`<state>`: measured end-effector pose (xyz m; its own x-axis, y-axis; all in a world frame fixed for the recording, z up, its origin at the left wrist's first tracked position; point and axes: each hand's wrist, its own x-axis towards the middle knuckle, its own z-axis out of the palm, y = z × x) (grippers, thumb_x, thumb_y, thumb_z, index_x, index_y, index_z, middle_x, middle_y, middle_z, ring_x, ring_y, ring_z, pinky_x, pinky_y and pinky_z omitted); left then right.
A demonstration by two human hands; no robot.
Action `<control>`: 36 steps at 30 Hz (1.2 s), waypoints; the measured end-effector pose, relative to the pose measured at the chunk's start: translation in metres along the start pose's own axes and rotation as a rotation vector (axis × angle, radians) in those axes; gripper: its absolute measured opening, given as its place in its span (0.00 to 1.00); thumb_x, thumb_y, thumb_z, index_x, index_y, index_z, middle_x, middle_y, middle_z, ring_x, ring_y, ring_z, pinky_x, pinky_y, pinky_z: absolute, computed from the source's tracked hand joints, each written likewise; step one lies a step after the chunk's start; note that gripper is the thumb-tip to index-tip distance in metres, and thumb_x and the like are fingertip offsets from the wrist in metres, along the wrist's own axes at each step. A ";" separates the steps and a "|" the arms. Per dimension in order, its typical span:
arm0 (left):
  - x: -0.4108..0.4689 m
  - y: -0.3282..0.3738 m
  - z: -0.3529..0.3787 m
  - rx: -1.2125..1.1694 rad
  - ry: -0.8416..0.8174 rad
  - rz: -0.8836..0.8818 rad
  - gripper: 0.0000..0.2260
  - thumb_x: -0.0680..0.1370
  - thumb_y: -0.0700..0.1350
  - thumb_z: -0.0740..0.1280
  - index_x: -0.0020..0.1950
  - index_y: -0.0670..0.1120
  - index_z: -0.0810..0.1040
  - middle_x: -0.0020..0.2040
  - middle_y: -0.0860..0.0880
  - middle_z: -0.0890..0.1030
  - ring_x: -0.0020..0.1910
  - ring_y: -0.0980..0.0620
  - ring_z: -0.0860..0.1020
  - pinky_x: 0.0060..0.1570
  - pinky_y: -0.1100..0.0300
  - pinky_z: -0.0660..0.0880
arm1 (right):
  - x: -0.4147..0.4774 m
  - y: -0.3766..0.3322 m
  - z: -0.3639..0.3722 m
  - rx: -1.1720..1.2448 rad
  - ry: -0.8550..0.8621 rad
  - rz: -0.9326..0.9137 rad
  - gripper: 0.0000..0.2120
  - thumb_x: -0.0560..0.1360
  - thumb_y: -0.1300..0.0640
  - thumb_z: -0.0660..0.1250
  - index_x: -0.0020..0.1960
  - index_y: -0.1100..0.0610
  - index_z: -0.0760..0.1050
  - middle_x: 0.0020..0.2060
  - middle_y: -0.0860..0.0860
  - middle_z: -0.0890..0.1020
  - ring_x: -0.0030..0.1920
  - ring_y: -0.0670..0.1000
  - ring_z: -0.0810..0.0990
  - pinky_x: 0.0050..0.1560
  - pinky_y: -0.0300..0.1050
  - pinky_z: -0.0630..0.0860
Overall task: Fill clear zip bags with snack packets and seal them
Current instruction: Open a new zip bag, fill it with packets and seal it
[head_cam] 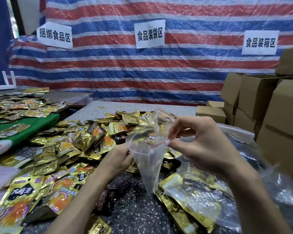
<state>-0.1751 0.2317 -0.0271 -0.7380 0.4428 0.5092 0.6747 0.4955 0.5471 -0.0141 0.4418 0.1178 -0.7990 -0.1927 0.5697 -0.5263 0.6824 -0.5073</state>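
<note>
Fingers [173,132] of both hands pinch zip bag [147,159] mouth.

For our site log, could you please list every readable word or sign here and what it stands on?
"捆绑食品区": left paper sign on the striped tarp.
"食品装袋区": middle paper sign.
"食品装箱区": right paper sign.
Print on the snack packets: too blurred to read.
No text shows on the clear zip bag.
</note>
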 end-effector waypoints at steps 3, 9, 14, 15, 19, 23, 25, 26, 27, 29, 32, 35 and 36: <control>0.003 0.012 -0.008 -0.067 0.161 -0.034 0.06 0.82 0.43 0.64 0.47 0.47 0.79 0.42 0.56 0.80 0.42 0.54 0.81 0.42 0.46 0.80 | 0.001 0.000 0.001 -0.010 0.033 -0.023 0.08 0.70 0.62 0.75 0.40 0.51 0.80 0.37 0.43 0.83 0.42 0.44 0.82 0.47 0.46 0.79; 0.010 0.016 -0.039 -0.180 0.367 -0.195 0.09 0.81 0.42 0.66 0.42 0.46 0.81 0.30 0.50 0.81 0.26 0.57 0.80 0.22 0.65 0.74 | 0.001 -0.006 0.002 0.016 0.071 -0.068 0.06 0.72 0.60 0.74 0.43 0.52 0.78 0.38 0.45 0.82 0.41 0.45 0.81 0.42 0.46 0.80; 0.007 0.013 -0.071 -0.388 0.402 -0.375 0.08 0.80 0.47 0.68 0.46 0.43 0.83 0.37 0.42 0.85 0.31 0.46 0.84 0.29 0.52 0.82 | 0.000 -0.011 0.007 0.024 -0.006 -0.060 0.06 0.69 0.57 0.76 0.41 0.54 0.79 0.35 0.47 0.83 0.38 0.46 0.82 0.41 0.49 0.80; 0.007 0.015 -0.077 -0.443 0.445 -0.405 0.09 0.79 0.47 0.69 0.47 0.43 0.83 0.38 0.42 0.85 0.32 0.46 0.85 0.30 0.50 0.83 | 0.000 -0.011 0.009 0.023 -0.036 -0.060 0.06 0.69 0.57 0.77 0.40 0.54 0.80 0.35 0.47 0.83 0.38 0.46 0.82 0.41 0.49 0.80; 0.002 0.035 -0.113 -0.772 0.599 -0.437 0.10 0.73 0.48 0.73 0.42 0.41 0.84 0.37 0.45 0.85 0.34 0.49 0.84 0.29 0.60 0.81 | 0.000 -0.012 0.018 0.011 -0.084 -0.064 0.06 0.70 0.54 0.75 0.41 0.51 0.79 0.35 0.46 0.83 0.38 0.45 0.82 0.39 0.48 0.79; -0.008 0.070 -0.149 -0.900 0.664 -0.350 0.06 0.67 0.48 0.75 0.35 0.45 0.85 0.37 0.47 0.86 0.34 0.52 0.84 0.30 0.63 0.79 | 0.000 -0.012 0.022 -0.043 -0.098 -0.096 0.06 0.70 0.49 0.71 0.44 0.48 0.76 0.38 0.44 0.82 0.40 0.44 0.81 0.40 0.50 0.80; -0.013 0.089 -0.157 -0.872 0.685 -0.292 0.06 0.67 0.48 0.75 0.34 0.46 0.85 0.36 0.49 0.86 0.32 0.54 0.83 0.27 0.65 0.78 | 0.001 -0.013 0.023 -0.022 -0.104 -0.132 0.08 0.71 0.52 0.73 0.47 0.48 0.75 0.39 0.43 0.81 0.41 0.44 0.82 0.40 0.48 0.80; -0.016 0.098 -0.159 -0.849 0.683 -0.263 0.06 0.66 0.48 0.75 0.33 0.47 0.85 0.35 0.50 0.85 0.31 0.55 0.83 0.25 0.66 0.77 | 0.001 -0.013 0.024 -0.007 -0.099 -0.151 0.09 0.71 0.53 0.74 0.48 0.49 0.75 0.40 0.43 0.81 0.42 0.45 0.82 0.40 0.47 0.79; -0.018 0.107 -0.158 -0.813 0.672 -0.238 0.06 0.67 0.48 0.75 0.33 0.47 0.85 0.34 0.49 0.85 0.29 0.55 0.82 0.23 0.67 0.75 | 0.002 -0.014 0.025 0.010 -0.089 -0.168 0.10 0.71 0.54 0.74 0.50 0.49 0.75 0.40 0.44 0.81 0.42 0.45 0.82 0.40 0.46 0.79; -0.020 0.118 -0.152 -0.697 0.654 -0.205 0.06 0.68 0.46 0.76 0.35 0.44 0.84 0.32 0.47 0.84 0.25 0.53 0.80 0.20 0.67 0.72 | 0.001 -0.016 0.028 0.032 -0.059 -0.204 0.12 0.71 0.55 0.75 0.51 0.50 0.75 0.40 0.44 0.81 0.42 0.46 0.82 0.40 0.44 0.79; -0.020 0.129 -0.137 -0.461 0.676 -0.171 0.07 0.71 0.45 0.77 0.37 0.44 0.83 0.31 0.47 0.83 0.24 0.52 0.79 0.20 0.64 0.72 | 0.000 -0.020 0.031 0.021 -0.027 -0.246 0.13 0.70 0.55 0.76 0.50 0.51 0.75 0.40 0.43 0.81 0.40 0.46 0.81 0.38 0.40 0.77; -0.018 0.138 -0.117 -0.243 0.660 -0.146 0.08 0.71 0.49 0.77 0.35 0.48 0.83 0.30 0.52 0.83 0.27 0.55 0.79 0.25 0.61 0.74 | 0.000 -0.022 0.037 -0.053 0.012 -0.283 0.11 0.69 0.55 0.77 0.47 0.51 0.77 0.39 0.40 0.81 0.38 0.44 0.78 0.37 0.38 0.73; -0.017 0.141 -0.111 -0.221 0.637 -0.146 0.08 0.71 0.50 0.78 0.34 0.49 0.83 0.30 0.53 0.83 0.28 0.55 0.79 0.27 0.60 0.75 | 0.001 -0.022 0.039 -0.085 0.028 -0.293 0.10 0.69 0.55 0.78 0.46 0.51 0.78 0.39 0.39 0.81 0.39 0.42 0.76 0.38 0.38 0.71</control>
<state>-0.0667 0.2109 0.1154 -0.7174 -0.1754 0.6742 0.6051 0.3225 0.7279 -0.0145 0.3989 0.1045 -0.6080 -0.3712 0.7019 -0.7059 0.6573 -0.2639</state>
